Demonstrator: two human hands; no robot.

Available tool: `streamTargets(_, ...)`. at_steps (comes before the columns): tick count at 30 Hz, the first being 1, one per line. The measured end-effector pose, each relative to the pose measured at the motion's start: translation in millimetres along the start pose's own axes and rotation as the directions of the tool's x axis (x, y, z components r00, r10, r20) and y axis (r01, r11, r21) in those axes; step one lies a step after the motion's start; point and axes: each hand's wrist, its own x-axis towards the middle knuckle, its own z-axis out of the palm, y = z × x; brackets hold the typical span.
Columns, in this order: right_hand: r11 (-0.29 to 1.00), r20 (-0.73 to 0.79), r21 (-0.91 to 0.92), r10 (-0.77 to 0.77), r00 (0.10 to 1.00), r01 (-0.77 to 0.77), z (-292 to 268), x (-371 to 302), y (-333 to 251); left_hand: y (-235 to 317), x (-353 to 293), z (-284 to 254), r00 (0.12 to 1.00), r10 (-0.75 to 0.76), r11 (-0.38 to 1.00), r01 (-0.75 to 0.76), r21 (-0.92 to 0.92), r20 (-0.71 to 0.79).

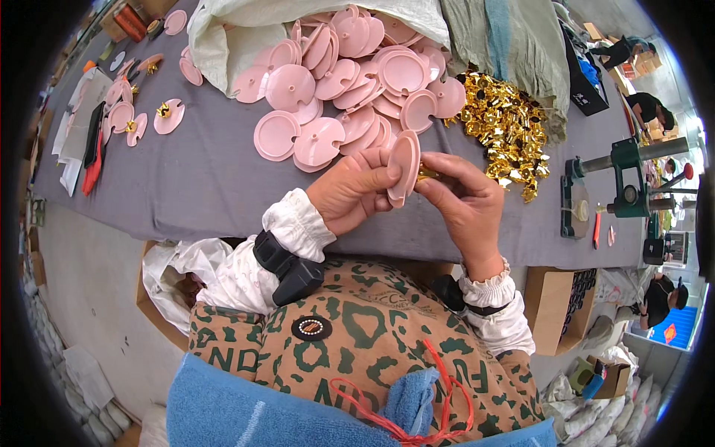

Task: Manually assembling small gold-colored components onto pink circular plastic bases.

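My left hand (350,190) grips a pink plastic disc (404,167) between thumb and fingers, tilted nearly edge-on above the table's near edge. Thumb and index finger of my right hand (471,212) pinch a small gold metal piece (427,173) against the disc's right face; its shape is mostly hidden by the fingers. Just beyond lies a heap of similar notched discs (320,141), some with a small central hole. To its right spreads a pile of shiny gold metal pieces (506,123).
A white woven sack (223,33) lies open behind the discs, beside a greenish sack (503,37). Discs with gold pieces attached (170,117) lie at left. A green hand press (629,179) stands at right. A cardboard box (547,305) sits below; people (659,302) are farther right.
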Motion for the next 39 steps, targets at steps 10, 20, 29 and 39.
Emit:
streamTargets(10,0.951,0.117,0.163,0.247,0.962,-0.264,13.0,-14.2,12.3,17.8,-25.6,-11.5,0.964,0.089,0.914,0.021,0.406,-0.249)
streamTargets(20,0.386,-0.155,-0.915,-0.067,0.986,-0.117,-90.1,-14.3,44.4,205.9,-147.1,-153.8,0.25,0.761,0.617,-0.561,0.551,-0.598)
streamTargets(29,0.76,-0.263,-0.638,-0.068,0.962,-0.121,-91.9,-10.9,38.0,67.5,-55.9,-58.2,0.751,0.66,-0.126,0.084,0.989,0.02)
streamTargets(39,0.981,-0.18,-0.117,0.133,0.975,-0.155,-27.4,-6.5,21.0,82.5,-29.7,-44.7,0.847,0.496,-0.401,0.031,0.915,0.189)
